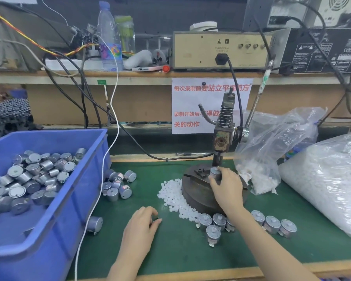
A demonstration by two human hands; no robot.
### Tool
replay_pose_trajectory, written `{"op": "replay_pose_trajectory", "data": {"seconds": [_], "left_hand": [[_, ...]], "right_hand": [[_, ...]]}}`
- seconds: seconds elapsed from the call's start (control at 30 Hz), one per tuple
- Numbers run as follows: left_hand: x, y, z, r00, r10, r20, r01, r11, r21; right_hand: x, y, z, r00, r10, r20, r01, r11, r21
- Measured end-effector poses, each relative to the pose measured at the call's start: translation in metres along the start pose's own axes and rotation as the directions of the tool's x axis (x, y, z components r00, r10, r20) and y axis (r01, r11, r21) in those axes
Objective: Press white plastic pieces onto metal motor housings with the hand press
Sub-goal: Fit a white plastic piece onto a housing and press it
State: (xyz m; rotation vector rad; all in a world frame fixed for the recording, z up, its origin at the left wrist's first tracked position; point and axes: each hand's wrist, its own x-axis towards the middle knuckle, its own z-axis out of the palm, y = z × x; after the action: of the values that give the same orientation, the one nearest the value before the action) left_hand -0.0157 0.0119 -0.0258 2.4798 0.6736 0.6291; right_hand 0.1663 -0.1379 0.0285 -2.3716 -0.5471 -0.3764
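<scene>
The right hand (225, 187) grips a round silver metal motor housing (214, 173) that stands on the dark round base (197, 196) of the grey hand press (223, 136), directly under the ram. The left hand (144, 222) is low over the green counter (170, 250) in front of the base, fingers curled; I cannot tell whether it pinches anything. A heap of small white plastic pieces (173, 196) lies against the base's left edge. The row of housings (272, 224) in front of the base looks finished. The blue plastic bin (73, 216) left of the base holds many more, with loose housings (118, 187) beside it, so most of the work probably remains.
</scene>
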Motion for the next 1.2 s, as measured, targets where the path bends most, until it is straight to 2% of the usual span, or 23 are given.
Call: {"op": "replay_pose_trajectory", "data": {"seconds": [0.23,0.5,0.9,1.0,1.2], "left_hand": [[0.001,-0.002,0.0,0.999,-0.034,-0.022,0.033,0.998,-0.048],[0.001,-0.005,0.002,0.999,-0.042,-0.029,0.039,0.996,-0.08],[0.002,-0.005,0.0,0.999,-0.028,-0.043,0.023,0.993,-0.112],[0.002,-0.004,0.0,0.999,-0.029,-0.034,0.024,0.993,-0.114],[0.002,-0.001,-0.003,0.999,-0.053,-0.01,0.052,0.989,-0.14]], "right_hand": [[0.005,0.001,0.001,0.998,0.022,-0.057,-0.019,0.998,0.054],[0.005,0.003,0.006,0.997,-0.016,-0.075,0.017,1.0,0.012],[-0.079,0.025,-0.036,0.997,-0.083,-0.011,0.082,0.958,0.274],[-0.107,0.033,-0.042,0.989,-0.141,0.039,0.129,0.963,0.235],[-0.12,0.044,-0.04,0.979,-0.197,0.055,0.197,0.98,0.002]]}}
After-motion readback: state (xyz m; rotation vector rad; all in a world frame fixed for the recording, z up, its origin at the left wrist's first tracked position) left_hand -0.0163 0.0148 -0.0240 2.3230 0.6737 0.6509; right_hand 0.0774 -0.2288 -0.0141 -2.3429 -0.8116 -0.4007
